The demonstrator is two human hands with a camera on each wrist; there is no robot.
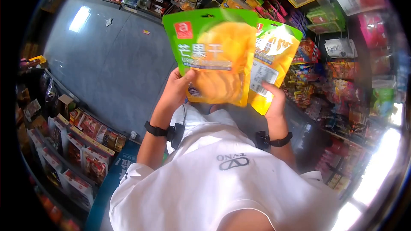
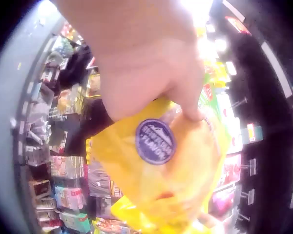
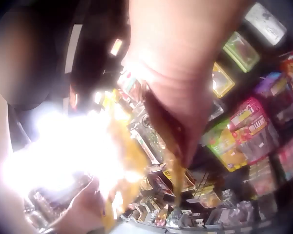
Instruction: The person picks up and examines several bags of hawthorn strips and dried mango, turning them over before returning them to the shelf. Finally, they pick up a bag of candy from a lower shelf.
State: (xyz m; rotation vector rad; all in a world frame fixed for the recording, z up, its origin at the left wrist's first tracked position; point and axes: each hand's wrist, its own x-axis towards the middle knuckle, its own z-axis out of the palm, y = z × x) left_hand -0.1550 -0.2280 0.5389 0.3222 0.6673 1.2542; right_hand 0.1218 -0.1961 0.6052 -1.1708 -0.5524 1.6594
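While racks (image 1: 81, 145) flank grey floor (image 1: 115, 68), left hand (image 1: 176, 89), right hand (image 1: 274, 101) grip mango pouches (image 1: 216, 55).

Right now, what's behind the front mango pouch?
A second pouch, held by the right hand; only its right part with a white label shows. The front mango pouch in the left hand covers the rest.

Front pouch (image 1: 216, 55): bright green top, yellow-orange mango-slice picture, red square logo, white characters, purple strip beneath. Left wrist view: yellow face, round purple badge (image 2: 156, 141) with pale lettering. Rear pouch (image 1: 274, 55): green top, yellow body, white label with black print. Shirt (image 1: 205, 188): white, dark outline logo. Wrist straps (image 1: 156, 130): black. Floor (image 1: 107, 64): grey. Shelf packets (image 1: 87, 145): red and white.
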